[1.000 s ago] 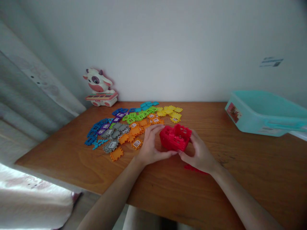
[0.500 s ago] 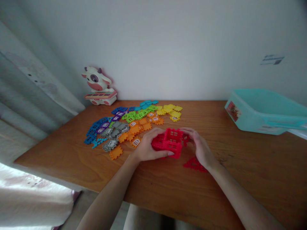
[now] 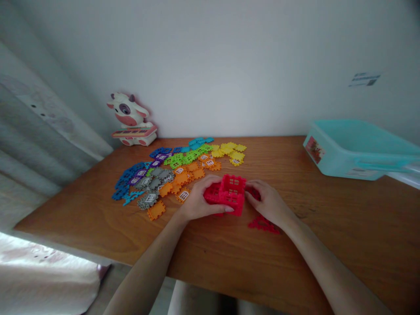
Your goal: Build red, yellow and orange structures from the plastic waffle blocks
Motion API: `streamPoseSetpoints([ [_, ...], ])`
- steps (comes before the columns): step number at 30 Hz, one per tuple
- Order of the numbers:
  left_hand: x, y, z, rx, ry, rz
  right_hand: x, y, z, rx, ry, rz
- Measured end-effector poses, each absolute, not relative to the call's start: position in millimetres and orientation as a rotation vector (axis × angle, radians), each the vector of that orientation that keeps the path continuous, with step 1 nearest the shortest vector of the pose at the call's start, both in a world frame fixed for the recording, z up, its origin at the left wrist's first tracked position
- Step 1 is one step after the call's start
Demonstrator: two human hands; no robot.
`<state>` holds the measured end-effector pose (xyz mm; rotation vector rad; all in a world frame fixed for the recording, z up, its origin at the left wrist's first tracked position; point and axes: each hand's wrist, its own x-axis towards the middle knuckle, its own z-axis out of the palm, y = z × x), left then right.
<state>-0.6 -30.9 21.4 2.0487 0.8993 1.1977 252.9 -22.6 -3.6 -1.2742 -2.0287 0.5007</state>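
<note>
My left hand [image 3: 202, 199] is wrapped round the left side of a red box-like structure [image 3: 232, 197] of interlocking plastic panels with window grids, its thumb along the near face. The top of the structure is open. Just to its right, my right hand [image 3: 267, 200] pinches a small red panel [image 3: 253, 192], partly hidden by the fingers. A flat red triangular panel [image 3: 264, 224] lies on the table below my right hand.
On the wooden table [image 3: 197, 249], several interlocking panels are spread to the left: orange [image 3: 156, 210], grey [image 3: 147, 200], blue [image 3: 129, 176], green [image 3: 188, 155] and yellow [image 3: 236, 157]. A cow toy with a keyboard [image 3: 133, 120] stands at the back left, a turquoise bin [image 3: 348, 153] at the right.
My right hand has turned over the small red panel, its fingers now closed round it and drawn slightly away from the structure. My left hand still holds the red structure.
</note>
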Motion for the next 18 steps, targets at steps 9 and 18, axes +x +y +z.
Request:
streamPoseSetpoints([
  [9, -0.5, -36.6, 22.4, 2.074, 0.843, 1.178, 251.4, -23.5, -4.7, -1.296, -2.036, 0.367],
  [18, -3.2, -37.5, 23.7, 2.347, 0.806, 1.205, 242.8, -34.0, 17.5, -1.229, -1.947, 0.316],
])
